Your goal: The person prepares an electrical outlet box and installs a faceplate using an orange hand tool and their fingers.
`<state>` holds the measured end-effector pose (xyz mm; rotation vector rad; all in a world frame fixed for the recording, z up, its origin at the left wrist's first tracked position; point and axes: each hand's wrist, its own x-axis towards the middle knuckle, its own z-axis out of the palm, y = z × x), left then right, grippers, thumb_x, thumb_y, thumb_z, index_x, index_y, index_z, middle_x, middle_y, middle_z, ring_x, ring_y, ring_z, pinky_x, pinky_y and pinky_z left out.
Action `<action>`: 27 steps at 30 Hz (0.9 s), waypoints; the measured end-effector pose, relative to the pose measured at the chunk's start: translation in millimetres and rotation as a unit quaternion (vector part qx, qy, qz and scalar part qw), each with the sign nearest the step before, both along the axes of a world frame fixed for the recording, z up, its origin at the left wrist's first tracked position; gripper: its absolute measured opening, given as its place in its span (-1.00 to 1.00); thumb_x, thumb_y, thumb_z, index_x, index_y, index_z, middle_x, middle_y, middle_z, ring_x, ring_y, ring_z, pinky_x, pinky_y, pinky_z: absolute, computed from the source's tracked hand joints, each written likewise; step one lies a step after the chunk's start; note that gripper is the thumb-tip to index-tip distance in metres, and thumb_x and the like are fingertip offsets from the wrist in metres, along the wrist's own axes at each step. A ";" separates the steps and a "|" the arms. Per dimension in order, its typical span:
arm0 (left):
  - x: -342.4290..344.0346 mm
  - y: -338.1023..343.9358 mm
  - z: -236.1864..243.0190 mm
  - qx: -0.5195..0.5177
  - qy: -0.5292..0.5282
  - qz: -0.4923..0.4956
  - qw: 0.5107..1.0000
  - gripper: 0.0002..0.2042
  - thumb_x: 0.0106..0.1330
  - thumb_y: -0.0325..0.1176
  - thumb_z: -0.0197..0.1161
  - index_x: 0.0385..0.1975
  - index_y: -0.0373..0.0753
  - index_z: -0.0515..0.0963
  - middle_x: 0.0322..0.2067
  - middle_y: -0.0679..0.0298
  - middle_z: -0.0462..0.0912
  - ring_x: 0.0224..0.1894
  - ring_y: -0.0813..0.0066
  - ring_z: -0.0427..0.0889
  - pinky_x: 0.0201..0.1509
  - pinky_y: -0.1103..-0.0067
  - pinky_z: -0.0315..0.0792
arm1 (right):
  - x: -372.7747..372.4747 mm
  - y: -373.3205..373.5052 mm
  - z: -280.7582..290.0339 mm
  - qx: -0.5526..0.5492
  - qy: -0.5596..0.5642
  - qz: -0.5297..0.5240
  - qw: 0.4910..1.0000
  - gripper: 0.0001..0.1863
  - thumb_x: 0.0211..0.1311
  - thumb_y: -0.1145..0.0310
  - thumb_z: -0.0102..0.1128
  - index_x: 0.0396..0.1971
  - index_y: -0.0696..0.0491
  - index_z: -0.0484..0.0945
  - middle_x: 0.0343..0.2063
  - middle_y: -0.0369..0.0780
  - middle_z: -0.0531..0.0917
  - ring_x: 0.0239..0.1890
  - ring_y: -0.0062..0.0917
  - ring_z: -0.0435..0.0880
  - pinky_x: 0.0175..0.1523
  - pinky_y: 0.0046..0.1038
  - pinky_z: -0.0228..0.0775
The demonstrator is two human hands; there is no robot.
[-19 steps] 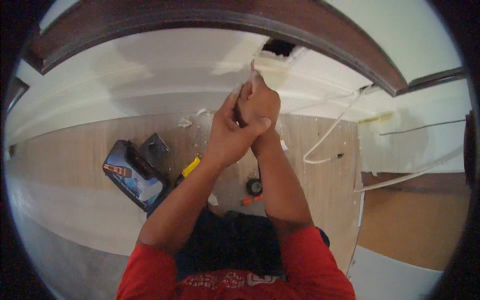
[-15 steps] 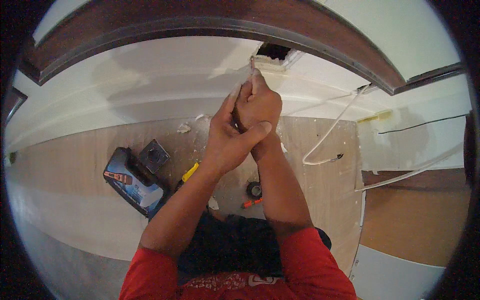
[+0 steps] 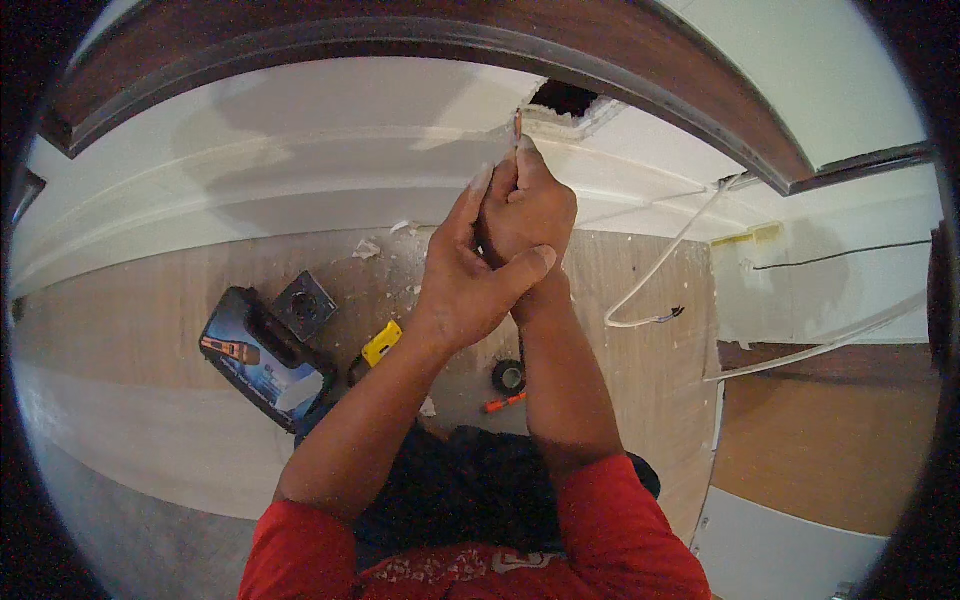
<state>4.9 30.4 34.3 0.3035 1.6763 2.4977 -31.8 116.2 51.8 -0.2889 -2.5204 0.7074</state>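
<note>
Pale wall [image 3: 330, 130], dark hole [image 3: 565, 97] at upper centre of frame. Right hand [image 3: 530, 215]: fingers pinch slim copper-coloured piece [image 3: 518, 126] near hole's left edge. Left hand [image 3: 460, 290]: fingers closed around right hand.

Dark trim [image 3: 400, 32] — white wall [image 3: 330, 125] — pale wooden surface [image 3: 130, 310]

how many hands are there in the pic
2. The left hand clasps the right hand near its wrist; the right hand holds a thin thing close to the hole. No others show.
</note>
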 end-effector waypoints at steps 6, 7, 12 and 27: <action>-4.9 1.4 4.2 0.029 -0.018 -0.024 0.999 -0.17 0.07 -0.29 0.48 0.33 -0.46 0.22 0.09 0.05 0.52 0.14 0.36 0.52 0.24 0.43 0.41 | -3.2 0.6 2.9 -0.008 -0.023 -0.005 1.000 -0.62 0.29 0.37 0.11 0.08 0.12 0.59 -0.60 0.03 0.62 -0.57 -0.11 0.66 -0.40 -0.22 0.48; -4.8 1.6 3.8 0.023 -0.011 -0.010 1.000 -0.17 0.07 -0.29 0.48 0.33 -0.46 0.22 0.09 0.06 0.52 0.13 0.36 0.53 0.24 0.43 0.41 | -0.8 0.2 1.0 -0.008 -0.019 0.001 1.000 -0.62 0.29 0.37 0.11 0.09 0.12 0.58 -0.60 0.03 0.62 -0.57 -0.11 0.66 -0.41 -0.22 0.48; -3.8 -2.8 12.6 -0.002 -0.030 -0.043 0.999 -0.15 0.08 -0.42 0.46 0.40 -0.40 0.17 0.27 0.06 0.42 0.27 0.31 0.43 0.37 0.39 0.29 | -3.2 2.8 0.5 -0.008 -0.020 0.008 1.000 -0.63 0.31 0.36 0.11 0.09 0.11 0.58 -0.58 0.03 0.63 -0.55 -0.10 0.67 -0.40 -0.22 0.48; -2.3 4.0 -2.0 0.003 -0.011 0.002 1.000 -0.18 0.09 -0.33 0.46 0.36 -0.46 0.20 0.17 0.02 0.49 0.19 0.36 0.50 0.25 0.44 0.40 | -5.8 5.1 0.3 -0.002 -0.045 0.017 0.999 -0.68 0.30 0.31 0.09 -0.01 0.13 0.55 -0.59 0.01 0.64 -0.50 -0.06 0.67 -0.36 -0.11 0.48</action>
